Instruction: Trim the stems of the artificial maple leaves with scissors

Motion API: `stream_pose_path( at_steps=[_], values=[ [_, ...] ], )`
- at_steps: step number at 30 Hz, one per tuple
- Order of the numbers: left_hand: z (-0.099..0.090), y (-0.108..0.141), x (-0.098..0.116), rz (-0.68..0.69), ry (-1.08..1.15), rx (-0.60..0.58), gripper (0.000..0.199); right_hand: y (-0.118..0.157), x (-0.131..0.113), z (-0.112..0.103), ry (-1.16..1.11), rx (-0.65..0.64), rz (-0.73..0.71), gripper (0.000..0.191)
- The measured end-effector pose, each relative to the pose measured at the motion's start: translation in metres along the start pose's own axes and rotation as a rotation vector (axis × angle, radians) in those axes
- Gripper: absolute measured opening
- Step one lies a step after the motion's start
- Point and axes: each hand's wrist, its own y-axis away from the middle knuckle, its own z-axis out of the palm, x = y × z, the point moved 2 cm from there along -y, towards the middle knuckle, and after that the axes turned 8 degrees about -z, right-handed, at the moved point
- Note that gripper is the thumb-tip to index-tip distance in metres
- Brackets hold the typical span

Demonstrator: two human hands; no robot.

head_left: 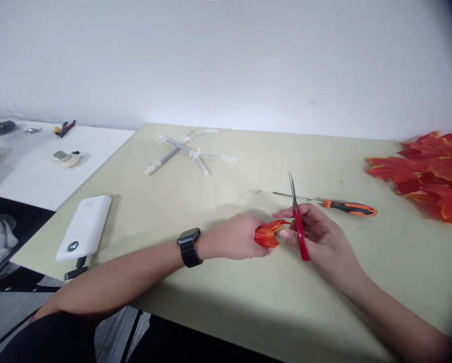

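My left hand (pixel 241 236), with a black watch on its wrist, is closed round a crumpled red-orange leaf (pixel 267 235) whose tips stick out to the right. Close beside it, my right hand (pixel 320 234) holds red-handled scissors (pixel 300 232), blades pointing up and away. The thumb and fingertips of this hand are near the leaf's tips; whether they touch the leaf is hard to tell. Just beyond the right hand lies a screwdriver (pixel 348 207) with an orange and black handle.
Red leaves (pixel 433 176) are piled at the right. Clear tubes joined in a cross (pixel 180 148) lie at the back. A white power bank (pixel 85 227) sits at the left edge. Pliers (pixel 65 129) rest on the white table (pixel 101 141). Part of a person shows at far left.
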Motion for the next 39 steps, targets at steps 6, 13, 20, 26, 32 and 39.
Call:
stream_pose_path(
  at_steps=[6,13,20,26,32,39],
  values=[
    [0.003,-0.002,0.002,0.055,-0.034,0.017,0.013,0.003,0.0,0.008,-0.062,0.041,0.082,0.044],
    [0.005,-0.004,0.002,0.056,-0.036,0.036,0.018,0.001,0.002,0.005,-0.073,0.061,0.15,0.043],
    [0.006,-0.003,0.003,0.085,0.047,-0.064,0.047,-0.003,-0.004,0.007,-0.125,0.068,0.158,0.044],
    [0.005,-0.007,0.006,0.129,0.099,-0.133,0.052,-0.003,-0.002,0.004,-0.132,0.054,0.178,0.043],
    [0.001,-0.001,0.01,0.188,0.216,-0.208,0.054,-0.002,-0.004,0.004,-0.154,0.02,0.165,0.039],
    [0.004,0.003,0.003,0.01,0.381,-0.242,0.057,-0.003,-0.002,0.005,-0.214,-0.01,0.161,0.037]
  ],
)
